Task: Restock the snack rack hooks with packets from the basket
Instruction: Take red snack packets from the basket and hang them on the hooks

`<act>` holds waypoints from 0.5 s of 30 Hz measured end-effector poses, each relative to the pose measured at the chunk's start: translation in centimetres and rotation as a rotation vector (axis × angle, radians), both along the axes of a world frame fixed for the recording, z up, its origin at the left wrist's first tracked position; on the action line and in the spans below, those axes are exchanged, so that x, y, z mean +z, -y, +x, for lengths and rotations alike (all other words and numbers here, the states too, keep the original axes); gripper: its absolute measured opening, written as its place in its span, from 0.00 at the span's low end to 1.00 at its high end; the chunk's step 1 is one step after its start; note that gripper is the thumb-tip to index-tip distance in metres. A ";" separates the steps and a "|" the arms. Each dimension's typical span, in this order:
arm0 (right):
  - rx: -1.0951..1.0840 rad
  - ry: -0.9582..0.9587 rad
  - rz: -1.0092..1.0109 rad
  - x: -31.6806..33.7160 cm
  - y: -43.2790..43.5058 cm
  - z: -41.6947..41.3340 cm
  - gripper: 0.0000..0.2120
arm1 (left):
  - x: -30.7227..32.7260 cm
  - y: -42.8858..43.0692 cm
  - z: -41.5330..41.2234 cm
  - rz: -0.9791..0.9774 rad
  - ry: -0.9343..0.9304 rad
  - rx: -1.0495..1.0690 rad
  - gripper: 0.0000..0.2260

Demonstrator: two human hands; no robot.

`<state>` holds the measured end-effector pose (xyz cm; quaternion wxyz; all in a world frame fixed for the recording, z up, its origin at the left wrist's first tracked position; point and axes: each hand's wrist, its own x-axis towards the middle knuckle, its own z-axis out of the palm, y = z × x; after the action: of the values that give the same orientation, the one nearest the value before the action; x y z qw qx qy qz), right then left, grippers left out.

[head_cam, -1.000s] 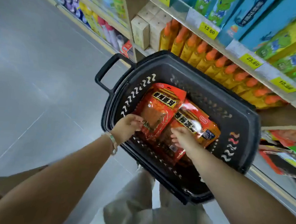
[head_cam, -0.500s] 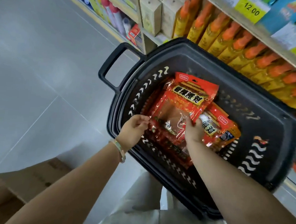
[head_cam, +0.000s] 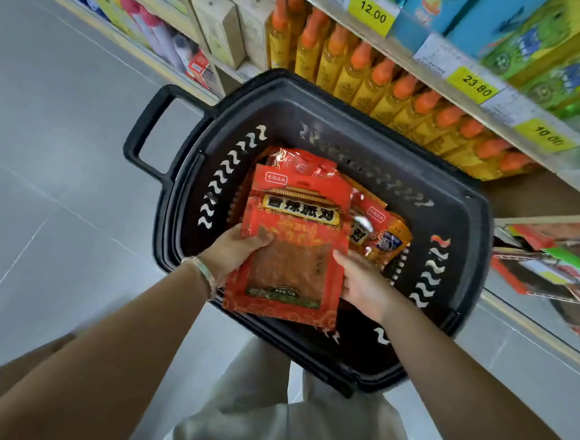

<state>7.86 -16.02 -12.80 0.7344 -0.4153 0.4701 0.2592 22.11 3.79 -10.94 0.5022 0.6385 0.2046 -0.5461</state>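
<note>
A flat, rectangular red packet of glossy foil, with a gold banner of characters across its upper half and a clear window showing ridged brown strips below, is held tilted over the open mouth of a black moulded-plastic basket. The basket is oval, its walls pierced with rows of wavy slots, and a rigid loop handle sticks out at 10 o'clock.

The left hand grips the red packet at its 9 o'clock edge: the thumb lies on the front face and the fingers curl out of sight behind it. A pale beaded bracelet circles that wrist. The right hand holds the 4 o'clock edge, with its fingertips tucked against and under the foil.

At least 2 more crinkled red-and-orange packets lie inside the basket, at 12 and 2 o'clock of the held one and partly covered by it.

Beyond the basket rim, from 12 to 2 o'clock, a row of smooth yellow plastic bottles with orange caps stands on a shelf, and yellow price labels above them read 12.00, 23.80 and 10.00. Grey matte floor tiles fill the 9 o'clock side, and pale cloth trousers show at 6 o'clock.
</note>
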 end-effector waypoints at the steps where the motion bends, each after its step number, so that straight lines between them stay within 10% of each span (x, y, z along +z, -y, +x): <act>1: -0.007 -0.036 -0.096 -0.8 0.0 -0.2 0.14 | -0.3 -0.1 -0.3 0.048 0.059 0.007 0.12; 5: -0.235 -0.222 -0.440 -4.4 1.0 -1.0 0.09 | -1.2 -0.8 -0.7 0.209 0.159 -0.011 0.09; 11: -0.173 -0.375 -0.419 -7.3 1.3 -0.3 0.30 | -1.3 -0.3 -0.4 0.177 0.142 0.030 0.13; 15: -0.180 -0.316 -0.566 -5.6 0.5 0.2 0.23 | -0.2 -0.2 -0.8 0.127 0.134 0.032 0.12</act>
<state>8.09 -16.50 -18.42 0.5279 -0.5142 0.6663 0.1137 21.33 3.98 -11.16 0.4820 0.7007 0.2151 -0.4801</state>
